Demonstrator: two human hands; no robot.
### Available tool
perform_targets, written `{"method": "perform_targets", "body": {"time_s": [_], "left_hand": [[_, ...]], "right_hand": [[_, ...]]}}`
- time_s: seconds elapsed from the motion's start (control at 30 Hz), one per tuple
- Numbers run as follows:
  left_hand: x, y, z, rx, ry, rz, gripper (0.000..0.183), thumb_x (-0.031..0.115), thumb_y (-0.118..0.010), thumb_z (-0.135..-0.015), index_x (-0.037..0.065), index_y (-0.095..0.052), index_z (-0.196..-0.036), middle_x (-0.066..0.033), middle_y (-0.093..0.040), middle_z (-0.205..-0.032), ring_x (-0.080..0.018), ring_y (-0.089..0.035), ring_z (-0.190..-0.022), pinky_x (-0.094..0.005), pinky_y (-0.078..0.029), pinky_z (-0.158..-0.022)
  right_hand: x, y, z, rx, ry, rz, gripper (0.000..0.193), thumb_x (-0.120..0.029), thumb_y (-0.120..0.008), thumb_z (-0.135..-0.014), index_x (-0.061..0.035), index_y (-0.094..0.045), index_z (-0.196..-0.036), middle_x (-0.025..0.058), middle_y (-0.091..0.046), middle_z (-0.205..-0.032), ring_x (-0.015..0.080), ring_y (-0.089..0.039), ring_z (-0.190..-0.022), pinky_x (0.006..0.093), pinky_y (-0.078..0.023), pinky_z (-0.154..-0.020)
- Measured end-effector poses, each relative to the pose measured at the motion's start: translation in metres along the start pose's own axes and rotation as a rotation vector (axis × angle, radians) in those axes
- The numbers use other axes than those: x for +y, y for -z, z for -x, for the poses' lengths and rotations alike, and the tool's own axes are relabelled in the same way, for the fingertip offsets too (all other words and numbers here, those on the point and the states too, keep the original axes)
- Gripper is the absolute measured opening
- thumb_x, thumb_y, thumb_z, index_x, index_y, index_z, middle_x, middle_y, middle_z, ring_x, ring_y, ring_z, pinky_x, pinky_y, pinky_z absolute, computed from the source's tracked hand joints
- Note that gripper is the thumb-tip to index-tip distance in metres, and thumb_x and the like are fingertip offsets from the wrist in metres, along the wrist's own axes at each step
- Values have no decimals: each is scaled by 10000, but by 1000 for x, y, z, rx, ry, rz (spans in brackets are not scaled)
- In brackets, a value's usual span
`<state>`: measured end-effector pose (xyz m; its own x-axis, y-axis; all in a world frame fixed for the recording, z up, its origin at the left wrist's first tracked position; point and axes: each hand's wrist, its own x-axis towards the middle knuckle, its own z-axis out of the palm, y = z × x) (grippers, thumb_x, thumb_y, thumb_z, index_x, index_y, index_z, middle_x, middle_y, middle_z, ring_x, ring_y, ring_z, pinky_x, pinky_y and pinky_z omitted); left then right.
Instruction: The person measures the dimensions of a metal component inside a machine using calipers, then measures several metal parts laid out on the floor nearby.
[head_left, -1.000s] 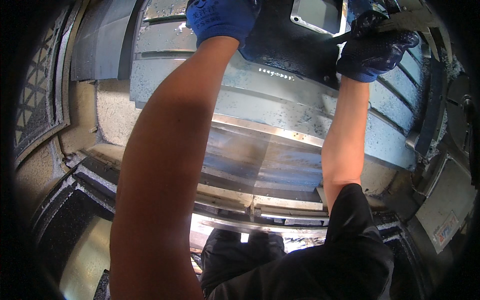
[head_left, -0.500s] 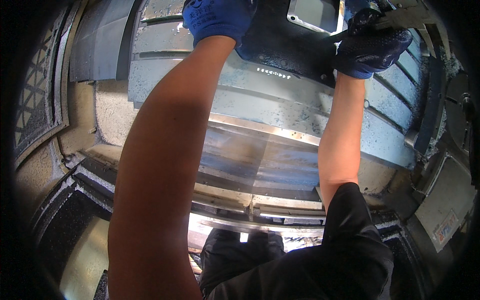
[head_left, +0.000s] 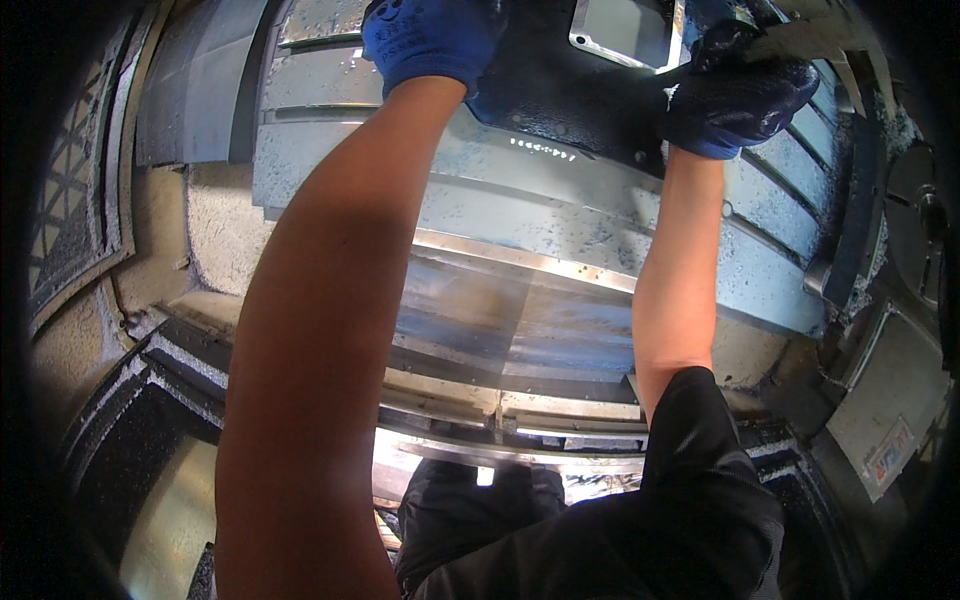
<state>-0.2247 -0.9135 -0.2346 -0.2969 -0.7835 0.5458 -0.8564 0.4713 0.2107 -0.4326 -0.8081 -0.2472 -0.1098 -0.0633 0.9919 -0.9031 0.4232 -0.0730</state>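
My left hand (head_left: 435, 38), in a blue knit work glove, reaches to the upper edge of the view beside a dark plate (head_left: 560, 110). Its fingers lie out of the picture, so their hold is hidden. My right hand (head_left: 740, 100), in a dark coated glove with a blue cuff, is closed at the plate's right side. What it grips is too dark to make out. A framed metal part (head_left: 625, 35) with a bright machined rim and a corner hole sits on the plate, between my hands. The plate rests on a slotted metal machine table (head_left: 560, 185).
Wet spots and chips dot the table. Sloping metal covers (head_left: 460, 300) lie nearer me. A grey panel (head_left: 195, 85) stands at left, and a dark guard (head_left: 855, 230) edges the table at right. A grey metal bar (head_left: 815, 38) shows beyond my right hand.
The whole view has shifted very slightly. Both hands keep nearly the same places by the plate, and the framed part stays where it was.
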Motion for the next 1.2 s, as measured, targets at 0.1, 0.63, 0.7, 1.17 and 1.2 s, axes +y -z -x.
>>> {"method": "perform_targets", "body": {"time_s": [0.1, 0.63, 0.7, 1.17, 1.2], "left_hand": [[-2, -1, 0, 10, -8, 2, 421, 371, -544, -989, 100, -718, -718, -193, -696, -698, -401, -679, -650, -513, -535, -660], [-1, 0, 0, 17, -26, 28, 390, 354, -560, -981, 102, -692, -714, -188, -681, -680, -407, -666, -650, -525, -516, -650], [-2, 3, 1, -16, -3, 17, 383, 345, -563, -979, 102, -687, -711, -187, -679, -676, -406, -667, -649, -524, -517, -649], [-25, -25, 3, -33, -27, -35, 481, 495, -534, -1008, 129, -776, -811, -162, -751, -800, -352, -730, -727, -450, -571, -707], [-23, -23, 4, -56, 12, 17, 486, 502, -535, -1009, 127, -783, -823, -161, -757, -812, -345, -736, -731, -443, -573, -711]], "right_hand": [[3, 0, 5, -43, -3, 46, 526, -179, -785, -894, 75, -553, -1293, 270, -641, -1076, 446, -625, -961, 502, -517, -886], [48, 20, -6, -245, -926, -1679, 666, -585, -555, -985, -96, -501, -1434, 161, -602, -1304, 315, -628, -1160, 403, -567, -928], [25, 40, -25, -244, -832, -1497, 577, -521, -521, -1039, -78, -554, -1406, 161, -665, -1184, 251, -665, -1006, 326, -562, -832], [-11, 192, -42, -1344, -359, -852, 447, -187, -840, -825, -70, -714, -1237, 125, -748, -874, 285, -726, -748, 358, -567, -696], [-11, 195, -41, -1356, -345, -841, 461, -163, -849, -809, -63, -715, -1239, 124, -735, -855, 285, -709, -735, 359, -551, -689]]}}
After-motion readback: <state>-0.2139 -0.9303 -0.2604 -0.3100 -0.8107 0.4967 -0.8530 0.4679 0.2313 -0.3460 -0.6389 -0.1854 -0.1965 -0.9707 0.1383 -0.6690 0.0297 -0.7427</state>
